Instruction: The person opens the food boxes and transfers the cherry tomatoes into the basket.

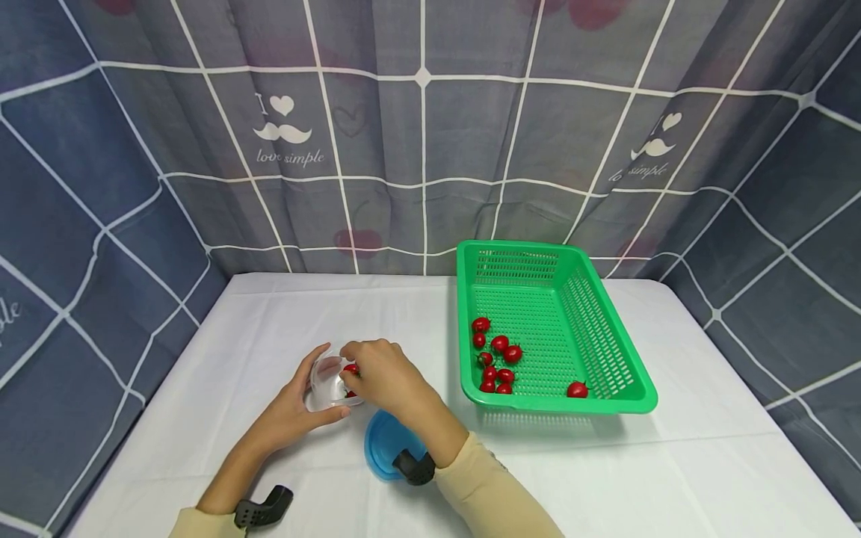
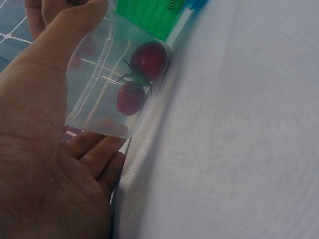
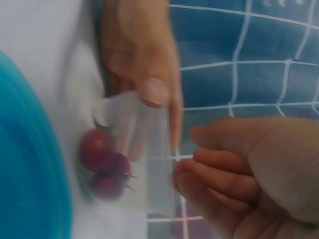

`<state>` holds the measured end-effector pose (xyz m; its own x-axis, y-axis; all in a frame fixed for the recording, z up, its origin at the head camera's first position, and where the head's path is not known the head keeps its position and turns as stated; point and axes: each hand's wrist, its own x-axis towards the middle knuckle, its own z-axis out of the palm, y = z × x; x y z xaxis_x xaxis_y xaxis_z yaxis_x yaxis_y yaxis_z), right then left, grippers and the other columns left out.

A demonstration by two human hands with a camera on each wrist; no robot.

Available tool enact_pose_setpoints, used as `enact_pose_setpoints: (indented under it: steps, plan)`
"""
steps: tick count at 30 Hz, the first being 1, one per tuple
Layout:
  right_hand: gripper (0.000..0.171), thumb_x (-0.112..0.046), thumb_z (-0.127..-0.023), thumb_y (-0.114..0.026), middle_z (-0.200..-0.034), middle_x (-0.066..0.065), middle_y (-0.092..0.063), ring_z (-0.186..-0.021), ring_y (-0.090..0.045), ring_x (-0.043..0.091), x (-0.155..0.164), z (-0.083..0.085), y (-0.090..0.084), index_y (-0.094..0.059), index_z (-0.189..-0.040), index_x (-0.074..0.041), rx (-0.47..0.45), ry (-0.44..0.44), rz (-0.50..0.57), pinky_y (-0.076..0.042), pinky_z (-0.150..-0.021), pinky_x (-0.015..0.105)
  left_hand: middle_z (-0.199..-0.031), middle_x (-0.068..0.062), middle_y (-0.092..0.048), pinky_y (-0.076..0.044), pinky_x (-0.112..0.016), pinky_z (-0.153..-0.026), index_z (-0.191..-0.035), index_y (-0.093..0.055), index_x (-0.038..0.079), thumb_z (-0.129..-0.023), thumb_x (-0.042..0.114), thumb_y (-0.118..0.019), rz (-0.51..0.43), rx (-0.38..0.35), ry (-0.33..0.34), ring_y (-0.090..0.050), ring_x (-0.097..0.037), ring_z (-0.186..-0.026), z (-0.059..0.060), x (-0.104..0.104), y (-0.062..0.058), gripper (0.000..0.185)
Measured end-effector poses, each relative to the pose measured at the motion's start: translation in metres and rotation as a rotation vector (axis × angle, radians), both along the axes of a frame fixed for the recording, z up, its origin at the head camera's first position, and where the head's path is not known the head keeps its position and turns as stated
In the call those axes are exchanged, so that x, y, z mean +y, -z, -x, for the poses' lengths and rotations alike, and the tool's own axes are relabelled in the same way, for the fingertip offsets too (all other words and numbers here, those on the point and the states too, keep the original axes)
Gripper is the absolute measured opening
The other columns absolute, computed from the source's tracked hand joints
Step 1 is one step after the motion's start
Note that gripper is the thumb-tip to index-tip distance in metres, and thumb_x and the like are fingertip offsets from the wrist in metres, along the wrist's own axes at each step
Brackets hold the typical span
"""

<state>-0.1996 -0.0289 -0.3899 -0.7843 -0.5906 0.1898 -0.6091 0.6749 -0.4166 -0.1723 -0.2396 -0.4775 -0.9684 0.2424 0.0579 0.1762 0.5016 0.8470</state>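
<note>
Clear plastic cup (image 1: 329, 382) sits on the white counter (image 1: 269, 321), well to the left of the green basket (image 1: 622, 388). All positions below are given relative to the basket.

Left hand (image 1: 296, 407) is curled round the cup from its far-left side; the left wrist view shows thumb on top and fingers (image 2: 97, 154) underneath the clear wall. Cup appears tilted or lying toward its side against the counter; exact tilt not clear.

Right hand (image 1: 380, 377) sits at the cup mouth, on the side facing the basket. Its fingers (image 3: 219, 172) are loosely curled at the rim. Whether they still pinch a tomato cannot be told: the right wrist view is blurred and the fingertips are hidden in the head view.

Count in cup: at least 2 cherry tomatoes in the cup (image 2: 142, 74), stems on, seen through the wall; the right wrist view hints at a 3rd, not certain.

Count in basket: about 9 cherry tomatoes in the basket (image 1: 498, 359), clustered at the near-left corner, with 1 apart along the near wall.

Blue lid (image 1: 386, 444) lies on the counter, near-left of the basket, partly under the right forearm, off the cup.

Judgement: transfer from basket to cup looks early. Few are moved, most remain, and the cup is not yet lidded.
</note>
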Motion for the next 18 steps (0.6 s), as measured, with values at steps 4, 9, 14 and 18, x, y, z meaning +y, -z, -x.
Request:
enact_pose_setpoints:
  steps: [4, 9, 14, 18]
  plan:
    - [0.017, -0.012, -0.095, -0.070, -0.062, -0.006, -0.053, -0.053, -0.043, 0.006, -0.008, 0.000, 0.010, -0.074, -0.111, -0.006, -0.001, 0.026, -0.002, -0.034, -0.048, 0.016, -0.163, -0.015, -0.037, -0.032, -0.074, -0.112, -0.165, -0.014, 0.028, -0.085, 0.033, -0.086, -0.014, -0.002, 0.011, -0.031, -0.051, -0.149, 0.000, 0.000, 0.000, 0.108]
    - [0.011, -0.010, -0.096, -0.070, -0.060, -0.006, -0.050, -0.050, -0.043, 0.005, -0.016, 0.001, 0.020, -0.074, -0.103, -0.004, 0.037, 0.045, -0.007, -0.034, -0.045, 0.014, -0.162, -0.015, -0.039, -0.029, -0.073, -0.114, -0.165, -0.014, 0.025, -0.085, 0.032, -0.086, -0.022, 0.012, 0.016, -0.029, -0.049, -0.151, -0.001, -0.002, 0.001, 0.108]
    - [0.009, -0.010, -0.094, -0.071, -0.062, -0.004, -0.058, -0.054, -0.051, 0.006, -0.020, 0.001, 0.024, -0.070, -0.085, -0.008, 0.120, 0.050, -0.052, -0.040, -0.049, 0.017, -0.162, -0.017, -0.039, -0.026, -0.072, -0.117, -0.165, -0.014, 0.024, -0.084, 0.032, -0.086, -0.021, 0.017, 0.009, -0.028, -0.049, -0.151, 0.000, -0.001, 0.002, 0.109]
    - [0.009, -0.011, -0.094, -0.073, -0.069, -0.001, -0.067, -0.056, -0.055, 0.008, -0.022, 0.001, 0.026, -0.072, -0.085, -0.008, 0.108, 0.062, -0.081, -0.043, -0.053, 0.019, -0.163, -0.019, -0.037, -0.031, -0.071, -0.115, -0.165, -0.015, 0.025, -0.084, 0.035, -0.087, -0.002, 0.014, 0.003, -0.031, -0.050, -0.149, 0.001, 0.001, 0.002, 0.109]
